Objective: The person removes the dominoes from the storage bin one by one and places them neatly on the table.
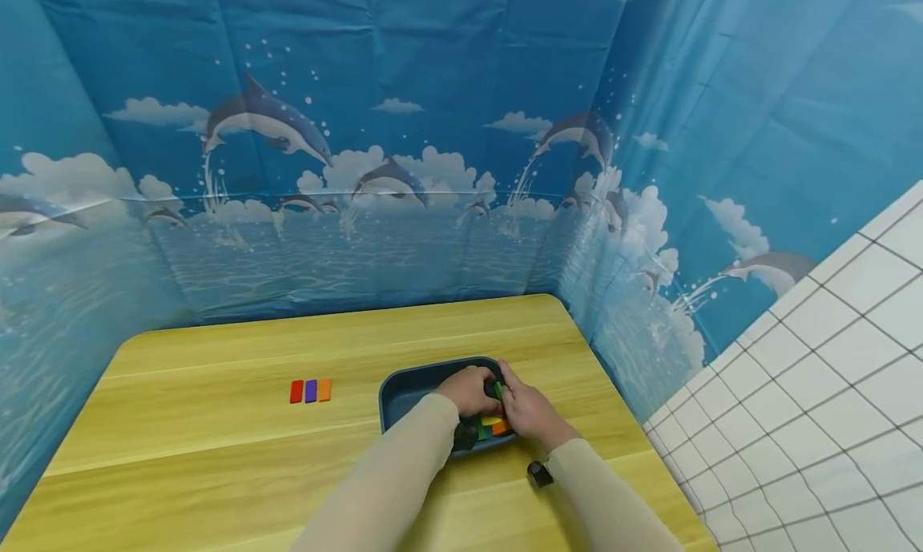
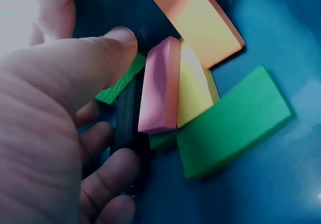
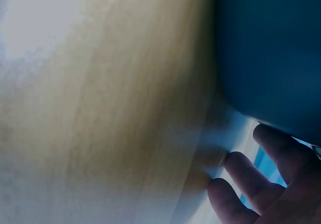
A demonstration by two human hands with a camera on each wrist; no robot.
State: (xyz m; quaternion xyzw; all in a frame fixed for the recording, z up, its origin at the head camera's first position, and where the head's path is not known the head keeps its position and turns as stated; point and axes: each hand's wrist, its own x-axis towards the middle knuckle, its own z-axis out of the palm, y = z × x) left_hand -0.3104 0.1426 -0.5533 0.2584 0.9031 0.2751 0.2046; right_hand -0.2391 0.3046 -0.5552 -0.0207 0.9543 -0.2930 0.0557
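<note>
A dark blue tray (image 1: 392, 392) stands on the table with coloured blocks at its right end. My left hand (image 1: 465, 392) reaches into it, holding a narrow green block (image 2: 120, 83) between thumb and curled fingers. Right beside those fingers is a black block (image 2: 129, 116). A pink block (image 2: 160, 86), a yellow block (image 2: 195, 88), an orange block (image 2: 203, 25) and a wider green block (image 2: 235, 123) lie together on the tray floor. My right hand (image 1: 532, 414) grips the tray's right rim, its fingers (image 3: 253, 184) along the outer wall.
Red (image 1: 296, 392), purple (image 1: 311, 390) and orange (image 1: 324, 389) pieces lie in a row on the yellow wood-grain table (image 1: 216, 448), left of the tray. A dolphin-print curtain (image 1: 433, 135) hangs behind the table. White wall tiles (image 1: 829, 376) are at the right.
</note>
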